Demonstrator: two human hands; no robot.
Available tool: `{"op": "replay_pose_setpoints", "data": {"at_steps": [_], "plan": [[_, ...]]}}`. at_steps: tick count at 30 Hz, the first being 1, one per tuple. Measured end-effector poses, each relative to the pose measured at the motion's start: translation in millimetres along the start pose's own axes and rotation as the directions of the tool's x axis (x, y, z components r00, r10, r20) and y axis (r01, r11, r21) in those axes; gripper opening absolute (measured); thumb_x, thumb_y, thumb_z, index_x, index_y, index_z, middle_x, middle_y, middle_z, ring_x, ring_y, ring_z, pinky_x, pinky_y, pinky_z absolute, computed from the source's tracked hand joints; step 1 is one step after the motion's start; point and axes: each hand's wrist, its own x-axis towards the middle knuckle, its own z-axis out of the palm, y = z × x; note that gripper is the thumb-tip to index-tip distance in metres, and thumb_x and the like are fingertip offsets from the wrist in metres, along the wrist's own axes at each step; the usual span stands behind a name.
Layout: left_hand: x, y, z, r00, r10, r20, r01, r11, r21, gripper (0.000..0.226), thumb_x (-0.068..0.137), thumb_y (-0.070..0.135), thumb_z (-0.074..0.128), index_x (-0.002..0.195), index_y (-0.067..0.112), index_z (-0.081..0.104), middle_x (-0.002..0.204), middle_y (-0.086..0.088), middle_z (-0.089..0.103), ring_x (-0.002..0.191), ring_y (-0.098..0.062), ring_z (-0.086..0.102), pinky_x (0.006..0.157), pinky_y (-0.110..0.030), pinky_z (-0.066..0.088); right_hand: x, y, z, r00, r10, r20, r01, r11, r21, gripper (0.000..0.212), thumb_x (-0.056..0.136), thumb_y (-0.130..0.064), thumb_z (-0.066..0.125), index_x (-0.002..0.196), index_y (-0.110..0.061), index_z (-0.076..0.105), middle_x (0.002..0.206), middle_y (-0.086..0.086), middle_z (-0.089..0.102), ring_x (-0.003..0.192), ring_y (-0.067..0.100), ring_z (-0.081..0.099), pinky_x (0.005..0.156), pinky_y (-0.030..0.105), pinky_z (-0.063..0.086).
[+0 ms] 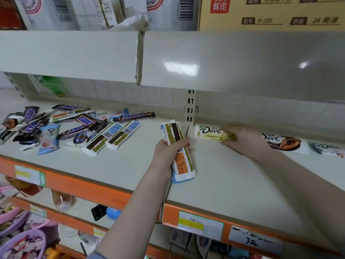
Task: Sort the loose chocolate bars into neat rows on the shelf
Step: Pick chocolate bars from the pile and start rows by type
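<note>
A loose heap of Snickers and Dove bars [74,126] lies on the left part of the cream shelf [224,174]. My left hand [166,156] grips a small stack of white-wrapped bars [177,146], back side up, above the shelf's middle. My right hand [244,139] holds the right end of a yellow Dove bar [211,132] lying flat near the back wall. To the right of that hand lie a white-and-brown Dove bar [285,143] and a pale Dove bar [328,148], side by side along the back.
An upper shelf [224,58] overhangs the work area, with a cardboard box [270,14] on top. A slotted upright [190,109] stands at the back centre. Orange rails with price tags [200,224] edge the front. Lower shelves hold small goods.
</note>
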Motion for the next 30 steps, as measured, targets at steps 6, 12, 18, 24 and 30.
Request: {"op": "replay_pose_setpoints", "data": {"at_steps": [6,12,18,24,30], "plan": [[-1.8,1.0,1.6,1.000,0.001,0.006,-0.001,1.000,0.018,0.024,0.077,0.013,0.074,0.098,0.011,0.061,0.083,-0.007,0.071,0.064,-0.013,0.069,0.053,-0.023,0.054,0.5,5.3,5.0,0.999,-0.012,0.033,0.012,1.000,0.001,0.038,0.080,-0.026,0.068,0.115,-0.015,0.063,0.109,0.006,0.068,0.100,0.029,0.061,0.079,0.031,0.043],[0.4,0.1,1.8,1.000,-0.004,0.002,0.004,0.999,0.034,0.026,0.077,0.015,0.074,0.099,0.013,0.061,0.085,-0.006,0.072,0.064,-0.012,0.070,0.053,-0.022,0.054,0.9,0.4,5.6,0.999,-0.003,0.049,0.002,1.000,0.023,0.036,0.082,-0.023,0.065,0.117,-0.014,0.061,0.117,0.004,0.065,0.104,0.026,0.060,0.084,0.031,0.043],[2.0,0.0,1.7,1.000,-0.013,0.013,0.012,1.000,0.017,0.022,0.081,0.016,0.070,0.100,0.010,0.061,0.072,-0.003,0.071,0.060,-0.013,0.069,0.052,-0.023,0.053,3.1,-3.5,4.6,0.997,0.031,0.078,-0.031,0.999,0.006,0.037,0.082,-0.025,0.064,0.118,-0.016,0.061,0.114,0.004,0.066,0.103,0.028,0.058,0.084,0.034,0.045],[1.7,4.9,3.6,0.993,-0.115,0.040,0.120,0.983,-0.138,0.014,0.087,0.024,0.054,0.083,0.011,0.056,0.057,-0.002,0.066,0.052,-0.015,0.065,0.049,-0.022,0.052,-5.3,-12.9,-6.9,1.000,-0.008,-0.020,0.009,1.000,0.024,0.033,0.080,-0.017,0.067,0.112,-0.008,0.064,0.112,0.011,0.065,0.106,0.031,0.056,0.087,0.035,0.044],[0.4,6.4,14.7,0.994,-0.097,0.042,0.104,0.977,-0.187,0.018,0.090,0.022,0.052,0.075,0.012,0.055,0.055,-0.004,0.061,0.053,-0.017,0.060,0.056,-0.026,0.051,-37.4,-27.8,-32.8,0.997,-0.009,-0.080,0.015,0.997,0.075,0.030,0.083,-0.022,0.065,0.111,-0.010,0.065,0.105,0.010,0.068,0.100,0.031,0.059,0.082,0.029,0.037]]}}
